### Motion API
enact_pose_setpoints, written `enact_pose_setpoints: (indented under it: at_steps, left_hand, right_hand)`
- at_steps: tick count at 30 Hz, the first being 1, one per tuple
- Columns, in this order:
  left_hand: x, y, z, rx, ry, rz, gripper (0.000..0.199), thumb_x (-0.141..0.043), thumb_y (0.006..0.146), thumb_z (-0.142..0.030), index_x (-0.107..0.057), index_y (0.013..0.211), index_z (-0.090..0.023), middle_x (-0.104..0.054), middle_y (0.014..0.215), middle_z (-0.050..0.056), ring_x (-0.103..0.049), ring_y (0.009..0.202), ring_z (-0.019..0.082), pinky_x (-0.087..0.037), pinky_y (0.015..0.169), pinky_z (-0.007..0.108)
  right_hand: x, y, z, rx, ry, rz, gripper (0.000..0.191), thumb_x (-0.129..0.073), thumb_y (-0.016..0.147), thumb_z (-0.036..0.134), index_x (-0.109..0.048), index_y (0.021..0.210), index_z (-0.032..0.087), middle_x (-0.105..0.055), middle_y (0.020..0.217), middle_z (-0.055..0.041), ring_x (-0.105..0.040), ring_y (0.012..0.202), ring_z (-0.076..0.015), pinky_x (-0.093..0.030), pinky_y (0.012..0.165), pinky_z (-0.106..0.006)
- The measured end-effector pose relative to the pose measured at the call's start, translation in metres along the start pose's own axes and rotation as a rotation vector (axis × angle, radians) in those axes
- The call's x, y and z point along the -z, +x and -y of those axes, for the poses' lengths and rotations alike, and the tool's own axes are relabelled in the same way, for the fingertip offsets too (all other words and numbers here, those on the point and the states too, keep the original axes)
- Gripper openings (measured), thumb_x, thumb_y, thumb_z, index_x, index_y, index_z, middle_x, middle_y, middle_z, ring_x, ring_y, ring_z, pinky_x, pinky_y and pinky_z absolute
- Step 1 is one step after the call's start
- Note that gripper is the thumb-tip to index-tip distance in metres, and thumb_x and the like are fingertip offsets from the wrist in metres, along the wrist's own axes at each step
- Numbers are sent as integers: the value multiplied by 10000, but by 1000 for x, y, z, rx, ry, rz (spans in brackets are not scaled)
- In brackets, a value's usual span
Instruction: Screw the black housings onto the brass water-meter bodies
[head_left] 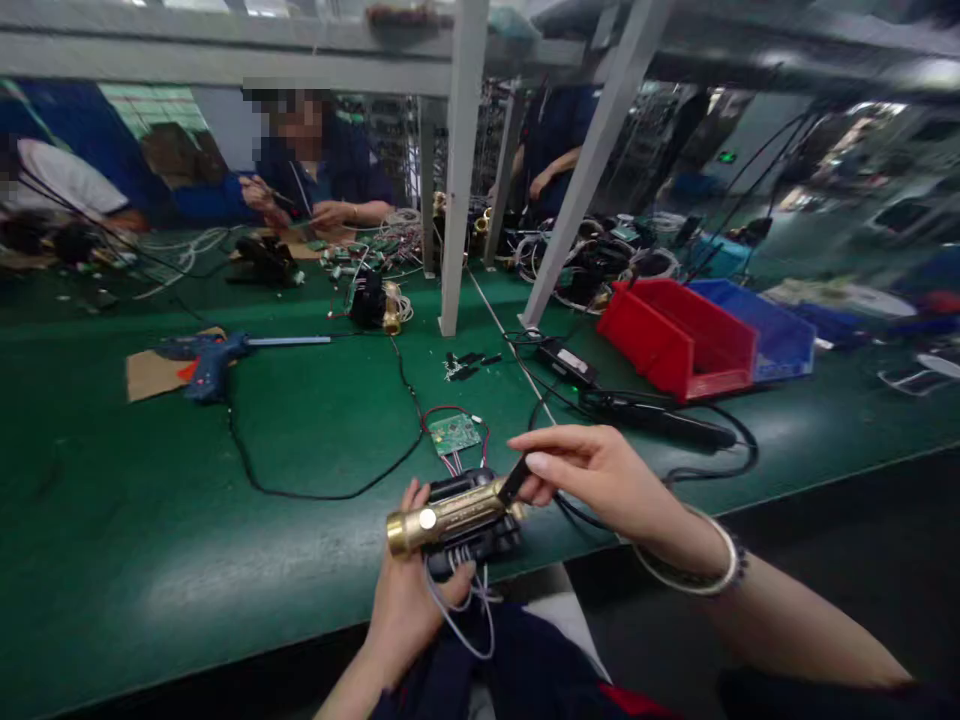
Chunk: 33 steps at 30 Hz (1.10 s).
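My left hand (pixel 411 590) is closed around a black device with a brass tube (pixel 457 517) along its top, held tilted over the bench's front edge. A thin grey cable loops down from the device over my left thumb. My right hand (pixel 592 475) pinches a small black strip (pixel 514 480) at the right end of the brass tube; its lower tip appears to touch the tube. Wires run from the device to a green circuit board (pixel 454 435) lying just behind it. What exactly the black strip is cannot be made out.
A blue glue gun (pixel 210 365) lies on cardboard at left, its cord looping across the green bench (pixel 315 420). Small black strips (pixel 466 366) lie mid-bench. At right are a power strip (pixel 660 418), a red bin (pixel 667 340) and a blue bin (pixel 772 330). Metal posts (pixel 459 180) rise ahead; co-workers sit beyond.
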<state>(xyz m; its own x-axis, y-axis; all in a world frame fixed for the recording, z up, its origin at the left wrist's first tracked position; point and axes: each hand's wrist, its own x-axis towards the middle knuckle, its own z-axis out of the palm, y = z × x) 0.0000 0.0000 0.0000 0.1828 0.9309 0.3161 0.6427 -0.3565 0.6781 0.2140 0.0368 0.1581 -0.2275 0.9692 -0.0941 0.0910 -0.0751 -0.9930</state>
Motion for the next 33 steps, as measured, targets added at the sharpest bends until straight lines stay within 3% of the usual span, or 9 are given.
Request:
enact_pose_setpoints:
  at_steps: [5,7,13,17,22,33]
  left_hand:
    - [0,-11,-12,51,76,-105,684,-668,714,-279,-376,1326,-193,-468,1311,153,-407,1256,345,-380,1006,545]
    - [-1,-15,-13,39,129,-160,594,-675,726,-332,-445,1259,-205,-530,1211,134,-474,1178,337,-402,972,551]
    - [-6,-26,-21,27,333,-428,506,-613,767,-533,-504,1048,-127,-499,1051,148,-491,1042,306,-421,914,528]
    - [-5,-27,-28,-124,380,-550,290,-641,794,-431,-535,867,-171,-462,910,62,-497,898,221,-384,938,459]
    - [3,-22,-32,-282,381,-487,52,-630,833,-297,-655,842,-252,-495,823,14,-479,801,171,-333,909,369]
    - [2,-15,-27,-308,302,-506,165,-621,839,-350,-676,720,-250,-543,687,8,-470,720,160,-357,850,334]
  right_hand:
    - [-23,-25,-36,0,54,-61,276,-663,778,387,-635,883,133,-692,678,-53,-692,617,-178,-566,539,-248]
    - [-35,-34,-57,72,-50,-84,207,-619,825,352,-624,876,151,-690,683,-43,-689,616,-167,-557,536,-235]
    - [-59,-46,-103,593,-763,-220,112,-513,914,185,-618,915,145,-679,769,-52,-629,667,-159,-488,620,-266]
    - [-63,-48,-108,632,-962,-223,156,-455,939,157,-605,954,120,-647,792,-66,-575,697,-169,-436,653,-281]
    - [-63,-47,-106,618,-1115,-217,267,-378,968,175,-633,898,135,-580,704,-55,-494,628,-167,-367,588,-287]
    - [-59,-42,-101,648,-1179,-132,336,-304,983,178,-634,996,113,-581,730,-54,-452,631,-173,-316,571,-300]
